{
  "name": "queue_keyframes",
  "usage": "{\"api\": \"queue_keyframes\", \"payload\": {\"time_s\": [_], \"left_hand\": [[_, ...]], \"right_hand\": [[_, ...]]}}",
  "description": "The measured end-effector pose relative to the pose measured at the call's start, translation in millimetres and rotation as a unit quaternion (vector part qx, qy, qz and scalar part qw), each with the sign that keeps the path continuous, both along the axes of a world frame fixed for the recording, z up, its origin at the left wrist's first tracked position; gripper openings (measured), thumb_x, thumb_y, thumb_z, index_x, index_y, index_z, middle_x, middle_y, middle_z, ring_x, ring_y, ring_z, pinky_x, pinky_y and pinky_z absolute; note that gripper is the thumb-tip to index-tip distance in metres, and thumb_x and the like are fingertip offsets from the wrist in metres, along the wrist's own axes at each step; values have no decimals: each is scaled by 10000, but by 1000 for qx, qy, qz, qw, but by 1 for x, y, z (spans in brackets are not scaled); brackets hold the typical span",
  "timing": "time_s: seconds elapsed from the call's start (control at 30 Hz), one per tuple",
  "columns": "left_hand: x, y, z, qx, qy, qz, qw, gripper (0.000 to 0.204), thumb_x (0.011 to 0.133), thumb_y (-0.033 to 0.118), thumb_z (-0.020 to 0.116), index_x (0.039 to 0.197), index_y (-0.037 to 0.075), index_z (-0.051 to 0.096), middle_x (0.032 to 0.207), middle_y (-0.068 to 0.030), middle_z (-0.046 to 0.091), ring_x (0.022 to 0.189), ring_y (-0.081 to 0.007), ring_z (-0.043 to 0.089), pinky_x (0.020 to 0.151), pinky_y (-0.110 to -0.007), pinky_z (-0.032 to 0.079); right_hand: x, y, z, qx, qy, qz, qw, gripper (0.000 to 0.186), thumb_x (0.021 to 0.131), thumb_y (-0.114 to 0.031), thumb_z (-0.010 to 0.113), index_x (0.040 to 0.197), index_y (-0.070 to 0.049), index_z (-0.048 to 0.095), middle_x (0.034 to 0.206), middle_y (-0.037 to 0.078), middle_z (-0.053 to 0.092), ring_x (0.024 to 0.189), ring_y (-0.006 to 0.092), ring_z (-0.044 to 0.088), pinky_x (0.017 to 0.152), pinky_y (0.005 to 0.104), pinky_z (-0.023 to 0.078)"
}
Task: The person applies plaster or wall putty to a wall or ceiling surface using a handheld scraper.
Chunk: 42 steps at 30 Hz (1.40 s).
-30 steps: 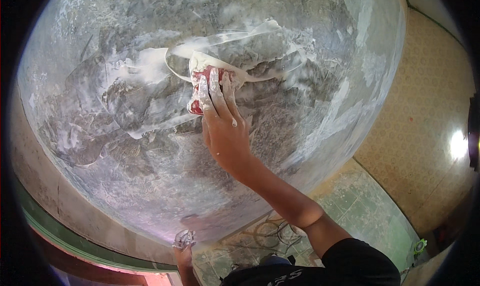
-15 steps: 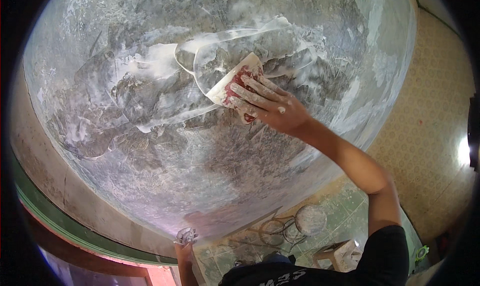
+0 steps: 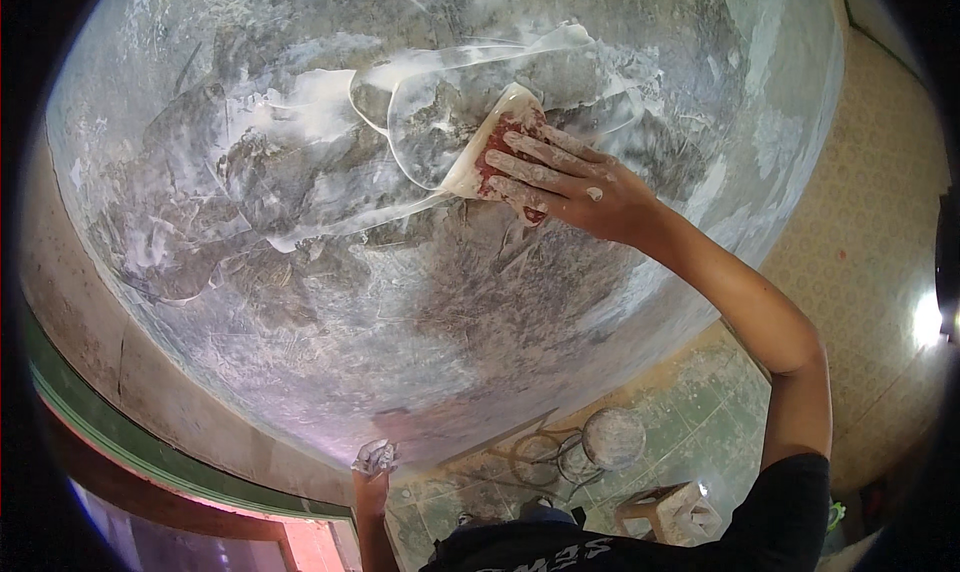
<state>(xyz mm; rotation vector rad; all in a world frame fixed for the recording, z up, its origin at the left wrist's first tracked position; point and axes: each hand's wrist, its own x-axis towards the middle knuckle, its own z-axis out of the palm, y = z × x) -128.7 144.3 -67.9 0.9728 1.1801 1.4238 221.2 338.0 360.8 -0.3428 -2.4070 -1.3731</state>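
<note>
My right hand (image 3: pixel 590 187), smeared with white putty, grips a putty scraper (image 3: pixel 487 158) with a pale wide blade and a reddish, putty-caked grip. Its fingers lie stretched across the scraper, pressing it to the wall. On the grey, patchy wall (image 3: pixel 370 312), wet white putty (image 3: pixel 305 102) lies in streaks and thin curved ridges to the left of the blade and above it. Low at the bottom, close to the wall's lower left edge, my left hand (image 3: pixel 375 459) is curled and coated with white. Whatever it may hold is too small to tell.
Below on the green tiled floor (image 3: pixel 650 422) stand a round-topped, whitened stool (image 3: pixel 613 439) and a stained box-like stool (image 3: pixel 668 512). A green-edged frame (image 3: pixel 110 437) runs along the lower left. Patterned tan flooring (image 3: pixel 860 222) lies at the right.
My right hand has slid the scraper rightward and slightly up along the wall. The putty ridge under the blade's lower corner now reaches further right. My left hand stays low, nearly in place.
</note>
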Motion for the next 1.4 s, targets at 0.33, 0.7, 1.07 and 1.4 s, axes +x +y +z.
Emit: {"api": "queue_keyframes", "payload": {"time_s": [0.33, 0.7, 1.07, 1.4], "left_hand": [[-1, -5, -9, 0, -1, 20, 1000, 311, 934, 131, 629, 1230, 73, 554, 1160, -127, 669, 1002, -245, 671, 807, -350, 531], [-15, -18, -14, -22, 7, 45, 999, 321, 921, 55, 578, 1240, 63, 548, 1170, -151, 667, 1015, -259, 674, 829, -349, 530], [-26, -23, -11, 5, 19, 40, 999, 430, 894, 256, 658, 1258, 61, 540, 1183, -156, 660, 1021, -272, 665, 846, -375, 518], [-36, -19, -20, -25, 35, 42, 998, 302, 951, 133, 595, 1245, 80, 547, 1129, -134, 685, 981, -242, 675, 809, -352, 523]], "right_hand": [[1, 0, -5, -17, 26, 8, 999, 381, 815, -194, 666, 1195, -182, 637, 1448, -24, 488, 1402, 195, 381, 1179, 402, 360], [18, 1, 8, 16, 64, -26, 997, 552, 806, -104, 658, 1348, -154, 569, 1449, 41, 481, 1384, 246, 409, 1154, 444, 379], [20, 4, -10, 7, 152, -25, 988, 521, 802, -29, 639, 1310, -141, 601, 1431, 47, 509, 1318, 288, 491, 1046, 456, 488], [-14, -19, -42, -53, 316, -51, 946, 569, 828, -19, 598, 1387, -31, 495, 1406, 192, 508, 1288, 375, 509, 951, 417, 532]]}}
